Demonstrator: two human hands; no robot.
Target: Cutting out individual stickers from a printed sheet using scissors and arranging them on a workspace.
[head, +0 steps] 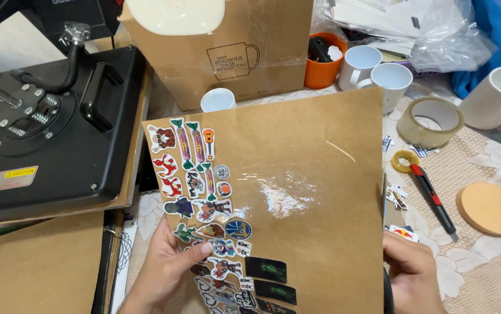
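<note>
Fingers: left hand [166, 270] grips the lower left edge of the brown sheet [314, 192], thumb pressed on the stickers [204, 197]; right hand [410, 273] is closed on the sheet's lower right edge.
Sheet: brown card held up tilted over the surface, glossy clear film across its middle, colourful die-cut stickers in columns down its left side, dark rectangular ones near the bottom.
Surface: cluttered, covered by a cream lace cloth [483, 157]; a crowded work corner with goods piled along the back.
Heat press: black machine [47, 128] on the left, resting on brown paper, with a yellow-and-red warning label [9, 178] on its front left.
Box: brown cardboard box [227, 46] behind the sheet, taped with clear film, a mug outline printed on its face; a cream lid-shaped thing lies on top.
Mugs: white mugs [375, 72] behind the sheet's upper right corner, one at the box's foot, one larger at far right.
Pot: orange container [323, 64] beside the mugs.
Tape: tan packing tape roll [431, 119] right of the sheet, a small yellow roll just below it.
Knife: red-and-black utility knife [434, 200] lying beside a round cork coaster [490, 208].
Bags: clear plastic bags [413, 29] of white goods at the upper right, blue material behind them.
</note>
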